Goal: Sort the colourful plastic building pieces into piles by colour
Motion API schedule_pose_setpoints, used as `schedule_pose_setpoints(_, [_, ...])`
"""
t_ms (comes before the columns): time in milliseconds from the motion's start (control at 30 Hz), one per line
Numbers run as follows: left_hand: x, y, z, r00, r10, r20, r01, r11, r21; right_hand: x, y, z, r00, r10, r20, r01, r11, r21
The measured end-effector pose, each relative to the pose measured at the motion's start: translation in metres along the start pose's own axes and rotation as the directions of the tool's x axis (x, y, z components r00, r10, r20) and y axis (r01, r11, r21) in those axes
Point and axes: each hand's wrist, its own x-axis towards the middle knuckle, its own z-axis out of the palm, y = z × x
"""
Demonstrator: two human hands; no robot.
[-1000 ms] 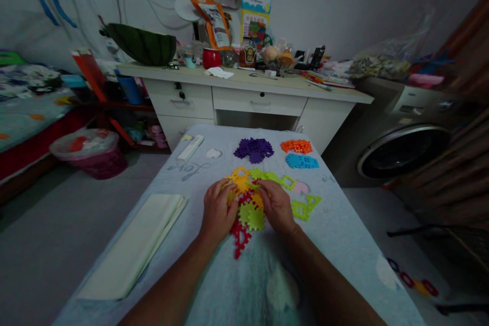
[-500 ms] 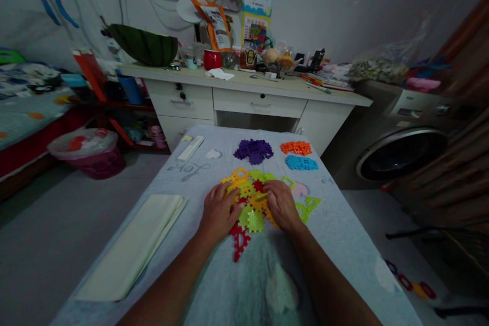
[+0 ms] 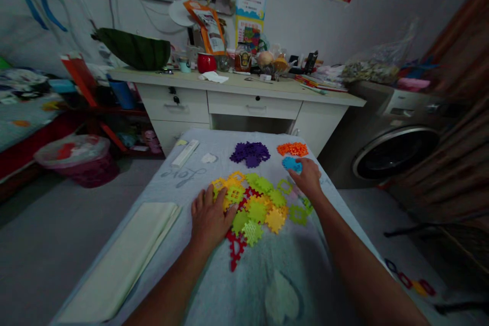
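We note 2 bare hands over a cloth-covered table [image 3: 328, 265], arms entering from the bottom edge. Left hand [image 3: 210, 218], centre of frame: open, palm down, fingers spread, thumb and fingertips over the left side of a mixed heap of notched plastic pieces [image 3: 255, 211]. In the heap we see yellow, lime and red, overlapping; 1 red triangular piece [image 3: 237, 250] points toward the bottom of the frame. Right hand [image 3: 308, 177], right of centre: fingers bent, fingertips at the blue pieces [image 3: 291, 164], partly covering them; we cannot tell whether any is gripped. Just above these in frame we record the orange pieces [image 3: 292, 149]; to their left, the purple pieces [image 3: 250, 154]. Loose lime pieces [image 3: 298, 215] lie right of the heap, partly behind the right forearm. Lower left: a pale folded sheet [image 3: 120, 265]. Left of the purple group, a long white object [image 3: 185, 153]. Upper left, on the counter [image 3: 237, 80], a watermelon [image 3: 132, 49].
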Motion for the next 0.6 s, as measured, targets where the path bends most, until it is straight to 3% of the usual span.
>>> schedule_pose_setpoints(133, [0.001,-0.003,0.002,1.000,0.000,0.014,0.000,1.000,0.009,0.037,0.023,0.012,0.967,0.231,0.105,-0.218,0.968,-0.121])
schedule_pose_setpoints(233, [0.001,-0.006,0.004,1.000,0.023,0.003,-0.023,1.000,0.016,0.051,0.026,0.023,0.926,0.297,0.234,-0.265,0.951,-0.160])
schedule_pose_setpoints(433, [0.001,-0.008,0.006,0.998,0.058,-0.021,-0.057,0.998,0.030,0.060,0.018,0.034,0.918,0.303,0.257,-0.259,0.947,-0.191])
schedule_pose_setpoints(600, [0.002,-0.007,0.006,0.996,0.077,-0.043,-0.076,0.997,0.026,0.042,0.010,0.028,0.959,0.171,0.224,-0.134,0.976,-0.174])
